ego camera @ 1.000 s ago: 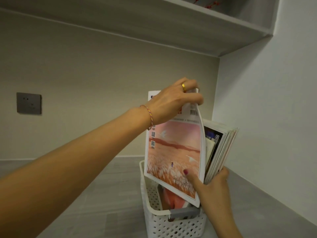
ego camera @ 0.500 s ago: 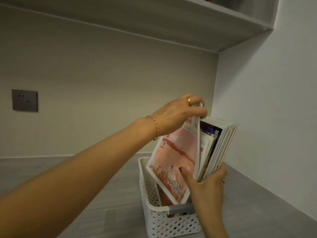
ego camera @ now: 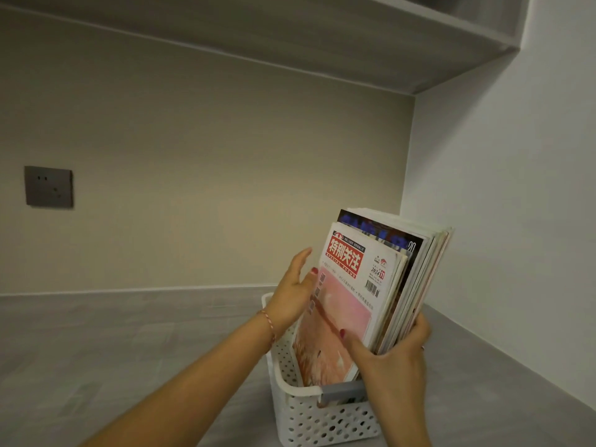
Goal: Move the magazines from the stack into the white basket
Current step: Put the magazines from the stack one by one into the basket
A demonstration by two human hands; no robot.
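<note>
A white perforated basket (ego camera: 322, 417) stands on the grey counter near the corner. Several magazines (ego camera: 416, 279) stand upright in it, leaning right. The front one is a pink magazine (ego camera: 345, 304) with a red title block. My right hand (ego camera: 393, 359) grips the lower edge of the upright bundle, thumb on the pink cover. My left hand (ego camera: 293, 295) rests flat against the pink magazine's left edge, fingers spread and holding nothing. The magazines' lower ends are hidden inside the basket.
A grey counter (ego camera: 129, 350) stretches to the left. A white side wall (ego camera: 516, 221) stands close on the right, a shelf (ego camera: 290, 37) hangs overhead, and a dark wall socket (ego camera: 48, 187) sits at the left.
My left hand lowered the pink magazine into the basket, let go of its top edge and moved down to its left side. The magazine now stands against the others.
</note>
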